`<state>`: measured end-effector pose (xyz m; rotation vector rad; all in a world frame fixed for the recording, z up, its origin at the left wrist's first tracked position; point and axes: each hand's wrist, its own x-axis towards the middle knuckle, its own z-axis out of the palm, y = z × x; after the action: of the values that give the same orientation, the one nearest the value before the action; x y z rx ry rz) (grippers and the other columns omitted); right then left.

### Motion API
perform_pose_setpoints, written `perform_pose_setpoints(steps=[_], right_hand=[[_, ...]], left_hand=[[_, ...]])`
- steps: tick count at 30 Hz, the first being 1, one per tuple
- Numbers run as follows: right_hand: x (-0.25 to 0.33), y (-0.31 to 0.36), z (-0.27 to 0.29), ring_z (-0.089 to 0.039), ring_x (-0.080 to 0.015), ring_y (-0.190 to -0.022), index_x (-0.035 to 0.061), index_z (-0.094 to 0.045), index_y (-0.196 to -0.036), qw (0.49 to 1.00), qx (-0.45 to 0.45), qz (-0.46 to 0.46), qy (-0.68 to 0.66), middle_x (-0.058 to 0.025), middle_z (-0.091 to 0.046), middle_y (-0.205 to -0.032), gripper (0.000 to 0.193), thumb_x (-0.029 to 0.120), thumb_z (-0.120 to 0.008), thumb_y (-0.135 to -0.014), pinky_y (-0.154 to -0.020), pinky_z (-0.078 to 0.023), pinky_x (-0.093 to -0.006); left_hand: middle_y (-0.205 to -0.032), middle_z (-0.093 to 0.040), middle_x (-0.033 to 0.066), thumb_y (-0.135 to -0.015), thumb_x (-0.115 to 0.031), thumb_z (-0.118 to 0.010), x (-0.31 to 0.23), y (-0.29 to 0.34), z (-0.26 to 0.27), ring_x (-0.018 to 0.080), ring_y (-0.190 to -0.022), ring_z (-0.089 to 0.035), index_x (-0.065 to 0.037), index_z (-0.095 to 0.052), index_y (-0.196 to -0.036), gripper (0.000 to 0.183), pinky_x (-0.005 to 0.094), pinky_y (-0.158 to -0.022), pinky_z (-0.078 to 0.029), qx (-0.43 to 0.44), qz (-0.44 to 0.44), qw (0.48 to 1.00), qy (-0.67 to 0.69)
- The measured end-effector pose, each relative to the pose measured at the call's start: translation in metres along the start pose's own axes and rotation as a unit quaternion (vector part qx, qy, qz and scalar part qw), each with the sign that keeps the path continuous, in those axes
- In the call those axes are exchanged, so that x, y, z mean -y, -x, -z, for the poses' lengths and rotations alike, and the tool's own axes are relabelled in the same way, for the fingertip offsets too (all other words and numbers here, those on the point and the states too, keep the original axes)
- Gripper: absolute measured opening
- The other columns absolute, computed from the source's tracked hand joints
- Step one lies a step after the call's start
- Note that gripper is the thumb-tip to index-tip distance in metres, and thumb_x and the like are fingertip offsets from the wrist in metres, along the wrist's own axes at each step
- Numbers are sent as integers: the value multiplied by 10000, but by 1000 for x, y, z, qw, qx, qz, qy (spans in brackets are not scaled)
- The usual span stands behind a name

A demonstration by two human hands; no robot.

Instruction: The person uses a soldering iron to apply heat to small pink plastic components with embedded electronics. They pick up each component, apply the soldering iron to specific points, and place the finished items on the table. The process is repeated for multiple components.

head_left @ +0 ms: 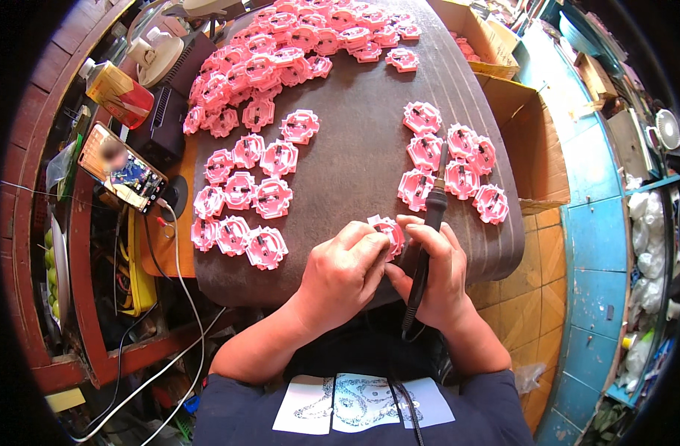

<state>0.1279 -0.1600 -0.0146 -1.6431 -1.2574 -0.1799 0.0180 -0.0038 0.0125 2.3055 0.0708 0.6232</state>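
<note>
A soldering iron (436,204) with a black handle lies in my right hand (445,276), its thin tip pointing away from me over the pink parts on the right. My left hand (345,269) is closed in a pinch close to my right fingers; what it grips is hidden. Just beyond and between both hands is one pink plastic part (389,235), partly covered by the fingers, and I cannot tell whether they touch it. Loose rows of similar pink parts (271,198) with small black pieces in their middles lie left of my hands. Another group (462,179) lies to the right.
A big heap of pink parts (262,67) covers the far left of the dark tabletop (355,149). Cardboard boxes (529,141) stand past its right edge. At left are a propped phone (123,169), a bottle (118,93) and a white cable (178,253).
</note>
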Motion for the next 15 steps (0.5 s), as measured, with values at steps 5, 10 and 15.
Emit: perform_pose_setpoints(steps=[5, 10, 15], right_hand=[[4, -2, -1, -675, -410, -898, 30, -523, -1394, 1000, 5, -3, 16, -230, -702, -1265, 626, 92, -832, -853, -787, -552, -487], [7, -4, -1, -664, -400, -870, 26, -537, -1389, 999, 14, -6, 44, -214, -713, -1248, 572, 109, -802, -889, -781, -541, -484], [5, -4, -6, -649, -401, -832, 16, -570, -1359, 999, -9, 7, 43, -210, -722, -1221, 538, 111, -810, -887, -768, -535, -487]], left_hand=[[-1006, -715, 153, -890, 20, -752, 1, 2, -1, 351, -866, -737, -20, -709, -1067, 186, 414, -734, -606, 3, 5, 1000, -3], [-997, -716, 152, -887, 15, -756, 1, 1, -2, 365, -869, -735, -18, -709, -1074, 196, 423, -733, -605, -5, 4, 1000, 6], [-1088, -691, 136, -891, 56, -774, 6, 11, 0, 203, -748, -698, -22, -712, -1145, 272, 329, -633, -569, -55, -1, 997, 59]])
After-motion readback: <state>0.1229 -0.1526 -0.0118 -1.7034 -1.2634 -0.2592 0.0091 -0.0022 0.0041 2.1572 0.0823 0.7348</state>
